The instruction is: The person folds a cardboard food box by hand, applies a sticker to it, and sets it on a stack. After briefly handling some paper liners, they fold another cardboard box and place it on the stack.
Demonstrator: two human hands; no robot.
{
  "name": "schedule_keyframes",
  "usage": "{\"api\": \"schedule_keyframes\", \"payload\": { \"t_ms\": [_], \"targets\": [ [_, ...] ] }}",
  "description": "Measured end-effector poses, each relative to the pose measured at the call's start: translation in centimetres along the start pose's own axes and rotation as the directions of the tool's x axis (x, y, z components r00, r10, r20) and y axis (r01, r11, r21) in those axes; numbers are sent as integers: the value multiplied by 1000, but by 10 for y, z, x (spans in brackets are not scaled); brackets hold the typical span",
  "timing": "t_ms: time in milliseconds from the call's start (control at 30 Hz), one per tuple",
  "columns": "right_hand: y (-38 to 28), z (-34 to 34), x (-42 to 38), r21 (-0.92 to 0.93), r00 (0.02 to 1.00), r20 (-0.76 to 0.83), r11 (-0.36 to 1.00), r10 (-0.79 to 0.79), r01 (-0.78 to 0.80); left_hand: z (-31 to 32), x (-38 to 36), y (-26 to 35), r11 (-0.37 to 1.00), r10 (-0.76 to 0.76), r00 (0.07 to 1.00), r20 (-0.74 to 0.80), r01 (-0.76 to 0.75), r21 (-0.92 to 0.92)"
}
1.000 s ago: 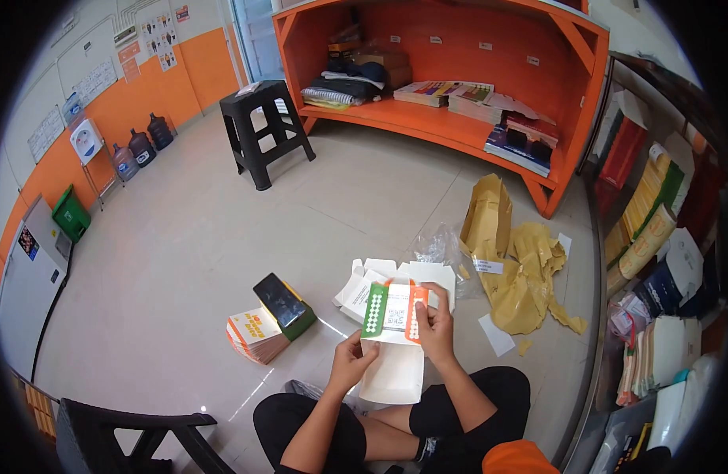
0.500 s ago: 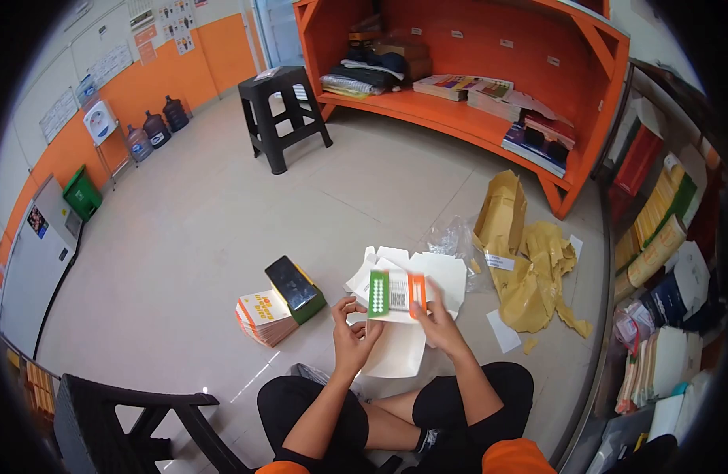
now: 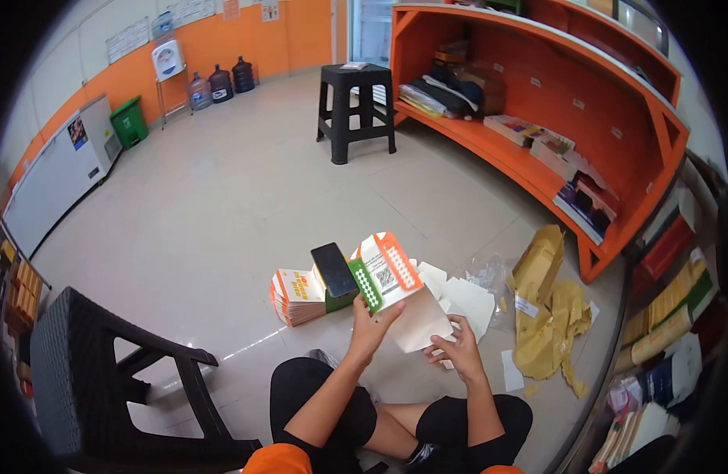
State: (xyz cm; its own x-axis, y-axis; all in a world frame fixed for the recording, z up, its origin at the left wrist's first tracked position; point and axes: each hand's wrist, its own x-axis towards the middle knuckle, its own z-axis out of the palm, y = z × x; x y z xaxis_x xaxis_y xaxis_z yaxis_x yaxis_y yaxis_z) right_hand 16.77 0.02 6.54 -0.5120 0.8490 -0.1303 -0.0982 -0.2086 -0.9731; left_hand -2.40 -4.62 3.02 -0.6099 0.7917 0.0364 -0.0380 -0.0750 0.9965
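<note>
A printed cardboard carton (image 3: pixel 421 317), partly opened out, is held up between my hands. Its upper panels carry green and orange patterns and a square code; the lower panel is plain white. My left hand (image 3: pixel 370 328) grips its lower left edge, thumb on the near face. At the lower right corner, my right hand (image 3: pixel 461 353) holds the white panel with bent fingers. Left of the carton, a black phone (image 3: pixel 333 269) rests on a green-sided box, beside a stack of orange-and-white printed cartons (image 3: pixel 294 299). White unfolded cardboard pieces (image 3: pixel 473 306) lie behind my right hand.
Torn brown wrapping paper (image 3: pixel 542 332) and clear plastic (image 3: pixel 490 276) lie on the floor to the right. A black stool (image 3: pixel 356 110) stands ahead, near an orange shelf (image 3: pixel 490 162). A black chair (image 3: pixel 79 379) is close on my left.
The carton has turned and tilted, bringing its white panel toward the lower right. My right hand has moved from the orange end down to the white corner. The camera view has swung left.
</note>
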Motion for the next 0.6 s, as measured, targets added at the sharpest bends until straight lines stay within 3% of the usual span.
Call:
{"api": "schedule_keyframes", "payload": {
  "t_ms": [33,67,100,133,167,200,267,367,400,467,567,600],
  "targets": [
    [-1,3,-1,18,992,-48,993,-118,119,-17,-2,25,972,-180,977,116,195,-131],
    [2,4,-1,-132,963,-58,958,-263,253,-30,-6,48,927,-278,949,147,305,-218],
    [8,3,1,-277,913,-44,883,-406,379,-54,-4,62,812,-304,889,343,430,-395],
    [9,5,3,-410,844,-6,771,-536,487,-77,-4,73,647,-271,803,531,560,-517],
    [-5,15,-4,-691,773,114,509,-624,513,-91,-5,84,601,-207,798,567,561,-570],
    [-6,21,0,-714,684,204,371,-700,593,-111,2,70,504,-29,758,651,574,-646],
    [-7,33,9,-716,473,382,70,-794,695,-119,-1,82,756,-228,926,301,363,-544],
    [-19,63,35,-705,473,436,36,-765,708,-147,23,27,992,-66,989,130,79,-99],
    [-26,78,47,-714,486,455,20,-746,700,-152,33,24,987,-34,999,33,38,-158],
    [-22,114,80,-676,648,319,314,-692,667,-165,50,19,966,6,984,-177,-51,-255],
    [32,142,149,-754,805,234,421,-545,504,-193,89,-19,897,-20,936,-350,-138,-421],
    [50,155,161,-797,855,206,425,-477,429,-197,99,-38,933,-30,918,-395,-116,-340]
  ]
}}
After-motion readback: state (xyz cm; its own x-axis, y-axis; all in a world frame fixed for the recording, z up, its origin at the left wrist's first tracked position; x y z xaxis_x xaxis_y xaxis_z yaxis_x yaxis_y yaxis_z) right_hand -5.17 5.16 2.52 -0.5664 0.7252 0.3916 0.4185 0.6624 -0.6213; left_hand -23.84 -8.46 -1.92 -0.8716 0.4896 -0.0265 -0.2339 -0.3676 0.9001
